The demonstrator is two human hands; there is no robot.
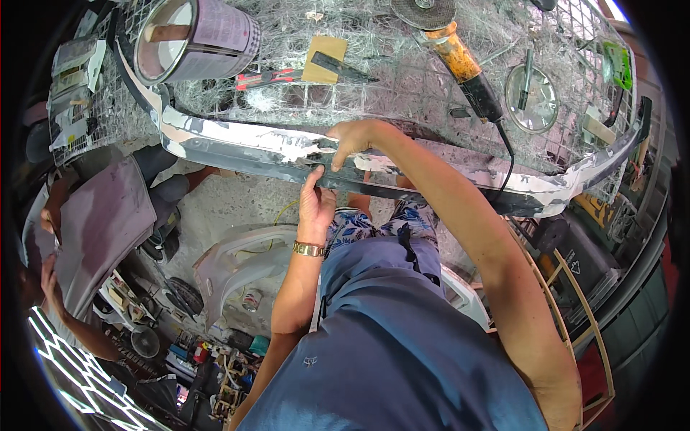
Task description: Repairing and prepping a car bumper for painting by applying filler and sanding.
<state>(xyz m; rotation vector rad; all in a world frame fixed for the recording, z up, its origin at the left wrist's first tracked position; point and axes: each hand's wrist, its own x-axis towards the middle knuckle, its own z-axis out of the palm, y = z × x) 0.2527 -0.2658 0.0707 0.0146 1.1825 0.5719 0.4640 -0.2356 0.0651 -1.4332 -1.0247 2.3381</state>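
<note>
A long, curved car bumper strip [237, 159], dark with white and grey patches of filler, spans the front edge of the mesh-topped table. My left hand [316, 205], with a gold watch at its wrist, comes from below. Its thumb presses on the strip's front face and its other fingers are partly hidden. From above, my right hand [359, 140] reaches over the upper edge with its thumb on the face; most of its fingers are hidden. Between the two hands lies a rough, broken-looking patch of filler.
Across the fibre-strewn mesh table [287, 108] are a large can [219, 47], a red-and-black tool [269, 79], tan sandpaper [323, 54], a corded angle grinder [456, 54] and a round lid [543, 115]. A person's hand [50, 280] touches a panel [108, 201] at left. Bumper pieces [237, 266] lie below.
</note>
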